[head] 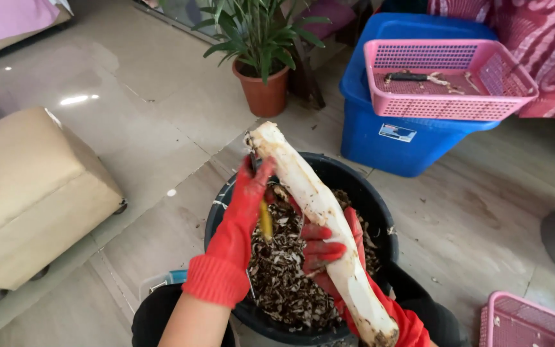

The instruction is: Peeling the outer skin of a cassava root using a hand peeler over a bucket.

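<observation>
The right hand [321, 247] is gripping the long white peeled root [319, 212], slanting up and away over the black tub [380, 212], while the left hand [252, 193] is closed on a yellow-handled peeler [265, 220] beside its far end.

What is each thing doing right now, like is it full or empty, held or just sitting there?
Long white root: held tilted over the tub, mostly peeled.
Right hand: red glove, wrapped round the root.
Left hand: red glove, gripping a yellow-handled peeler against the root.
Black tub: heaped with brown peelings.
Pink basket: resting on the blue bin, nearly empty, a few scraps.
Blue bin: lid shut.
Potted plant: upright.
</observation>
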